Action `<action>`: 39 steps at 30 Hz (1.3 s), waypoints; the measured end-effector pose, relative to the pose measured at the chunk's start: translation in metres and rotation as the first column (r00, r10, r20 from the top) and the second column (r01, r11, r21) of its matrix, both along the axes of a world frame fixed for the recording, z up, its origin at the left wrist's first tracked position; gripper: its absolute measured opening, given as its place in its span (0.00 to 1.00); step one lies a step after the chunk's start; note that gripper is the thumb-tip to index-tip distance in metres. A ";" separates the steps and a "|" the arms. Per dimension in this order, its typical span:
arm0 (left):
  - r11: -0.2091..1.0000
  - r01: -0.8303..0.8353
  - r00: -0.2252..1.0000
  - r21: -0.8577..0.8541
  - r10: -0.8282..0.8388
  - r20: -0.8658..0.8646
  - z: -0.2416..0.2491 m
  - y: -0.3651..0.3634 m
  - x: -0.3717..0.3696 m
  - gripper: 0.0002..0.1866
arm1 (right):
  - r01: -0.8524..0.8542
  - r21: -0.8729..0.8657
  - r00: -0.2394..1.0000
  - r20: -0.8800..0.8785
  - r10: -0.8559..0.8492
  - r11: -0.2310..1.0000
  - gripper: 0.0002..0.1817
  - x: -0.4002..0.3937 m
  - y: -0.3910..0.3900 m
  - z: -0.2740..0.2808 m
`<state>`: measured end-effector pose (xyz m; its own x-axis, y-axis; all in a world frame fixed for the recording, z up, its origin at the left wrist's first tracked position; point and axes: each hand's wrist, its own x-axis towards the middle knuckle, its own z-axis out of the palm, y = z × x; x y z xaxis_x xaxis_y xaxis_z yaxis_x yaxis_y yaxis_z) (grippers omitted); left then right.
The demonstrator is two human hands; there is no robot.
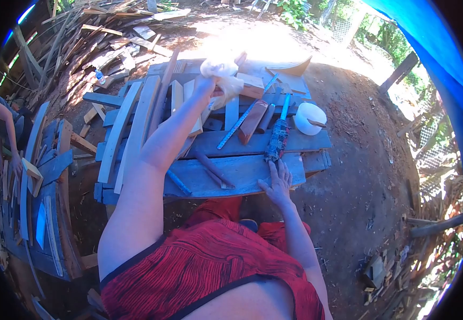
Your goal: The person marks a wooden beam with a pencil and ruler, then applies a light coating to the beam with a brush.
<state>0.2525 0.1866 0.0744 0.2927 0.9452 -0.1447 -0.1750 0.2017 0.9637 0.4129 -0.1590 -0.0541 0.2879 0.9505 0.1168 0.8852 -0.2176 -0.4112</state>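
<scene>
My left hand [214, 90] reaches to the far side of the wooden workbench [311, 140], its fingers closed on a whitish, see-through plastic bag [230, 85]. Just right of the bag is a pale wood block [251, 84]. Near the front edge, my right hand [278, 184] lies on a plank with its fingers spread. Its fingertips are right at the lower end of a tool with a dark wrapped handle [277, 140] and a narrow blue shaft. A reddish-brown wood block [253, 121] and a blue ruler-like strip [236, 124] lie left of that tool.
A white round container [310, 118] with a stick across it stands at the bench's right. Long boards [139, 130] lie on its left side. Another person's arm [11, 128] is over a second bench [55, 224] at far left. Scrap wood [98, 48] is piled behind.
</scene>
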 end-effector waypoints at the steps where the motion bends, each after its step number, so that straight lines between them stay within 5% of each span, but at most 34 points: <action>1: 1.000 0.001 1.000 -0.021 -0.001 -0.002 -0.010 -0.002 0.003 0.19 | 0.003 0.000 1.000 0.001 -0.003 1.000 0.44 -0.001 0.000 0.001; 8: 0.999 -0.037 0.999 -0.003 0.037 -0.030 -0.048 -0.022 0.014 0.18 | 0.000 0.012 1.000 0.012 0.000 1.000 0.44 0.001 -0.001 0.000; 10: 0.978 0.047 0.921 0.203 0.036 -0.388 -0.068 -0.020 0.020 0.21 | -0.002 0.013 1.000 0.010 0.002 1.000 0.44 0.000 -0.001 0.000; 11: 0.978 0.044 0.921 0.205 0.039 -0.387 -0.085 -0.016 0.022 0.21 | 0.000 0.009 1.000 0.003 0.000 1.000 0.44 0.000 -0.001 -0.001; 13: 0.762 0.468 0.643 0.448 0.054 -0.764 -0.106 -0.014 0.028 0.26 | 0.005 0.010 1.000 0.000 -0.005 1.000 0.44 0.000 0.000 0.000; 14: 0.759 0.470 0.645 0.452 0.055 -0.762 -0.104 -0.018 0.028 0.26 | 0.006 -0.001 1.000 -0.006 -0.006 1.000 0.45 0.000 -0.001 0.001; 16: 0.745 0.640 0.324 0.188 -0.040 -0.945 -0.058 -0.053 0.020 0.28 | 0.014 -0.007 1.000 -0.009 -0.014 1.000 0.45 0.000 -0.001 0.002; 19: 0.673 0.731 0.236 0.111 -0.097 -0.967 -0.038 -0.055 0.016 0.31 | 0.008 -0.006 1.000 -0.005 -0.008 1.000 0.45 -0.001 -0.002 0.002; 20: 0.670 0.734 0.236 0.113 -0.095 -0.967 -0.035 -0.059 0.010 0.31 | 0.008 -0.014 1.000 -0.006 -0.008 1.000 0.45 -0.001 -0.002 0.003; 22: 0.626 0.579 0.505 0.523 0.229 -0.832 -0.031 -0.076 -0.007 0.37 | 0.015 -0.021 1.000 -0.009 -0.015 1.000 0.45 -0.001 -0.002 0.004; 25: 0.599 0.524 0.673 0.606 0.146 -0.725 -0.017 -0.110 -0.035 0.38 | 0.014 -0.011 1.000 -0.018 -0.014 1.000 0.44 -0.001 -0.003 0.003; 31: 0.473 0.721 0.527 0.506 0.101 -0.844 -0.074 -0.175 -0.078 0.34 | 0.018 -0.005 1.000 -0.008 -0.018 1.000 0.44 -0.002 -0.003 0.001; 39: 0.470 0.698 0.475 0.540 0.260 -0.841 -0.104 -0.186 -0.082 0.34 | 0.029 0.020 0.999 0.017 -0.029 0.999 0.43 -0.003 -0.005 0.000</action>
